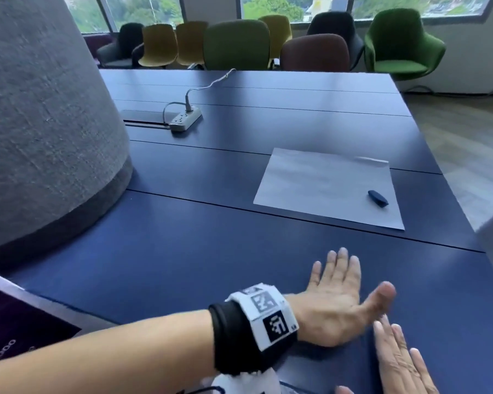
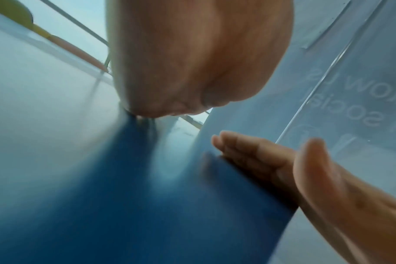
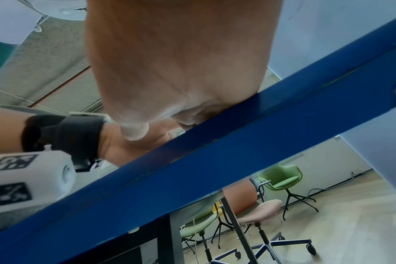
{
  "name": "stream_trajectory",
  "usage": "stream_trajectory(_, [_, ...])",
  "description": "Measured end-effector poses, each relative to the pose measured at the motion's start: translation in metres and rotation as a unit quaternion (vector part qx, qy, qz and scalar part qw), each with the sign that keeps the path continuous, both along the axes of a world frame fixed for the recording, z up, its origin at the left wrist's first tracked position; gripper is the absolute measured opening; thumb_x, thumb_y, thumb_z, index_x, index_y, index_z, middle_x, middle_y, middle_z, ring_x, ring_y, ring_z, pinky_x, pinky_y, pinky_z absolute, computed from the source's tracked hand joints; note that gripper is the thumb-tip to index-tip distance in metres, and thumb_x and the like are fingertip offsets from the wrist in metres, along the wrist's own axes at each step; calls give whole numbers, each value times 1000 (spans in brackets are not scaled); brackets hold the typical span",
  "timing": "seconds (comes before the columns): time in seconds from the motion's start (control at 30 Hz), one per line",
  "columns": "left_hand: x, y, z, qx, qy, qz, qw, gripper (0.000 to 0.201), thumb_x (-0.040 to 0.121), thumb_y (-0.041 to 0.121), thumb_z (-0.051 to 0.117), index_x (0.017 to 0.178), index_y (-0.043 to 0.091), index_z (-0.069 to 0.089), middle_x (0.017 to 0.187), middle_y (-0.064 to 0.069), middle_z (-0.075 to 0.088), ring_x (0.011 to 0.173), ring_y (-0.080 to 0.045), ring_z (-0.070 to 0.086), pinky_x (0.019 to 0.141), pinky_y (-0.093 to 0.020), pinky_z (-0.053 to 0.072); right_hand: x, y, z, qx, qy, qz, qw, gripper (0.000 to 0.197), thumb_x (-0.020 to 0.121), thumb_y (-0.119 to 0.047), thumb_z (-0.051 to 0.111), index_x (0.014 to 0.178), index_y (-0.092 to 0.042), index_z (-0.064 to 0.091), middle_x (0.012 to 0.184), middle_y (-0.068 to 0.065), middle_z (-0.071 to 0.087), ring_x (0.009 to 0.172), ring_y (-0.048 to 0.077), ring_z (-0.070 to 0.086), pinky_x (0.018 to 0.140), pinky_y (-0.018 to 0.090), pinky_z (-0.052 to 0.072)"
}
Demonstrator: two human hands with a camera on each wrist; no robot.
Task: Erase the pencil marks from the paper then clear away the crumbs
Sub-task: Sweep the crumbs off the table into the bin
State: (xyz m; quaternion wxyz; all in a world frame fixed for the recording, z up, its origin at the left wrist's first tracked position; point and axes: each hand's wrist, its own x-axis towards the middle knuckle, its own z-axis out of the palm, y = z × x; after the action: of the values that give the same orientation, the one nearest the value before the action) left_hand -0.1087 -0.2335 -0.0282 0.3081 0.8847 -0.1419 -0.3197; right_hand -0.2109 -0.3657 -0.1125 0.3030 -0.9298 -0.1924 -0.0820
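Observation:
A white sheet of paper lies on the blue table, toward its right side. A small dark blue eraser rests on the paper's near right corner. I make out no pencil marks or crumbs. My left hand lies flat on the table in front of the paper, with straight fingers, the thumb spread, and nothing in it. My right hand sits just right of it at the table's near edge, fingers straight and together, holding nothing. In the left wrist view the right hand stands on its edge against the tabletop.
A big grey fabric-covered cylinder fills the table's left side. A white power strip with its cable lies at the far middle. Coloured chairs line the far edge. The table's right edge drops to wooden floor.

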Motion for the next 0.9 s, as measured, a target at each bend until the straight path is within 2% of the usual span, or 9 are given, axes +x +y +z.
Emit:
stream_trajectory(0.1, [11, 20, 19, 6, 11, 31, 999, 95, 81, 73, 4, 150, 13, -22, 155, 2, -33, 140, -8, -31, 117, -30, -16, 12, 1, 6, 17, -51, -60, 997, 89, 83, -79, 20, 153, -25, 8, 159, -20, 6, 145, -4, 5, 116, 19, 9])
stream_trajectory(0.17, [20, 56, 25, 88, -28, 33, 995, 87, 88, 67, 6, 149, 13, -24, 154, 1, -35, 139, -8, -33, 117, -29, -16, 13, 2, 8, -5, -51, -71, 996, 91, 84, -79, 22, 151, -18, 19, 158, -12, 21, 145, 0, 10, 116, 21, 12])
stream_trajectory(0.23, [29, 94, 21, 200, -66, 11, 977, 95, 82, 74, 1, 148, 11, -27, 153, -3, -37, 138, -10, -36, 116, -30, -17, 11, 3, 10, -18, -41, -74, 996, 93, 85, -77, 23, 141, -4, 36, 145, 4, 48, 141, 9, 25, 113, 24, 21])
stream_trajectory(0.33, [29, 115, 5, 301, -82, -63, 948, 110, 66, 85, -12, 145, 10, -31, 151, -6, -41, 136, -15, -41, 116, -35, -19, 5, 4, 11, -26, -35, -93, 995, 93, 85, -77, 25, 133, 2, 44, 135, 15, 55, 135, 17, 35, 110, 27, 27])
stream_trajectory(0.6, [19, -11, -7, 150, -74, -230, 959, 102, 69, 77, -10, 150, 16, -23, 154, 0, -35, 135, -8, -41, 115, -40, -22, 6, 3, 12, -49, -32, -111, 992, 96, 87, -73, 26, 130, 8, 50, 139, 16, 51, 131, 21, 42, 110, 31, 29])
stream_trajectory(0.67, [21, -29, 15, 62, 17, -182, 981, 88, 83, 73, -6, 153, 20, -17, 158, 6, -26, 140, -4, -30, 114, -29, -20, 6, 3, 9, -56, -46, -109, 991, 94, 87, -73, 25, 134, 5, 47, 140, 16, 49, 134, 23, 39, 111, 30, 27])
stream_trajectory(0.73, [26, -26, 44, -27, 83, -86, 992, 69, 99, 58, 3, 155, 19, -8, 161, 7, -14, 147, -7, -12, 112, -22, -4, 6, 5, 8, -62, -60, -118, 989, 92, 86, -75, 25, 135, 1, 43, 140, 14, 50, 135, 22, 37, 111, 33, 26])
stream_trajectory(0.83, [39, 8, 73, -59, 9, 38, 997, 62, 103, 48, 13, 155, 14, 10, 163, -3, 5, 149, -21, 4, 115, -27, 7, 7, 23, 7, -104, -97, -111, 984, 90, 86, -76, 22, 133, -3, 43, 139, 13, 53, 133, 23, 40, 105, 49, 30])
stream_trajectory(0.9, [50, 39, 76, -53, -14, 64, 996, 69, 99, 58, 12, 156, 18, 11, 162, 3, 6, 149, -16, 5, 113, -25, 4, 7, 51, 4, -138, -131, -51, 980, 78, 92, -67, 20, 131, -5, 46, 139, 12, 53, 131, 23, 43, 98, 57, 31])
